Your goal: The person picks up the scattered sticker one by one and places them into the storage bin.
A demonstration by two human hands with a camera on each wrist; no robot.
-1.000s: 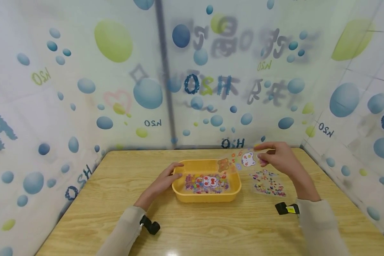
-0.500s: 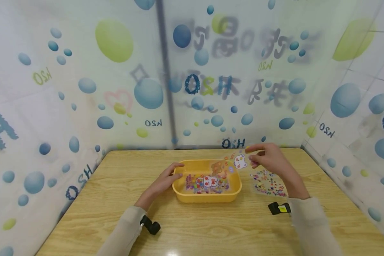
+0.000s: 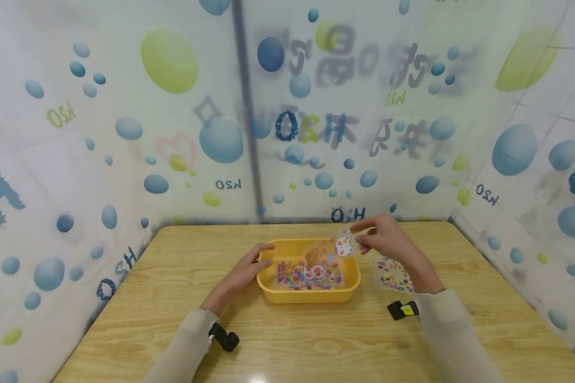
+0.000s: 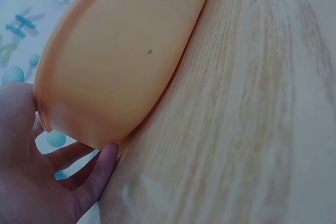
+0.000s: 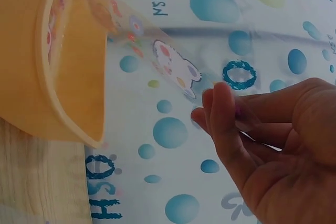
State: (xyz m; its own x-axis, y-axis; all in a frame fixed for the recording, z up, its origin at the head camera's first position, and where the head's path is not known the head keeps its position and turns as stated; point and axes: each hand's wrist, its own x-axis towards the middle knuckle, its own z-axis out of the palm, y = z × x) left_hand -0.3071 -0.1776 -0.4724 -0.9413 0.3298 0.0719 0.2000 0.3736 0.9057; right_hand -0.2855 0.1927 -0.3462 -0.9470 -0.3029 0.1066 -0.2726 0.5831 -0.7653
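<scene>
A yellow plastic tray (image 3: 310, 294) stands in the middle of the wooden table (image 3: 316, 340), with a colourful sticker sheet (image 3: 303, 274) lying in it. My right hand (image 3: 380, 238) pinches the edge of a clear sticker sheet (image 3: 333, 250) printed with a white bear and a brown bear, held slanting down over the tray's right side. In the right wrist view that clear sheet (image 5: 157, 59) runs from my fingertips (image 5: 218, 103) toward the tray (image 5: 68, 93). My left hand (image 3: 249, 263) rests against the tray's left rim, fingers straight. The left wrist view shows the tray wall (image 4: 121, 61) beside my fingers (image 4: 100, 174).
Another clear sticker sheet (image 3: 394, 274) lies flat on the table just right of the tray, partly under my right forearm. Bubble-patterned curtains (image 3: 172, 106) close in the table at the back and both sides. Bare wood lies in front of the tray.
My right hand has carried the bear sheet leftward and lower, from right of the tray to over its right side. The left hand and tray have not moved.
</scene>
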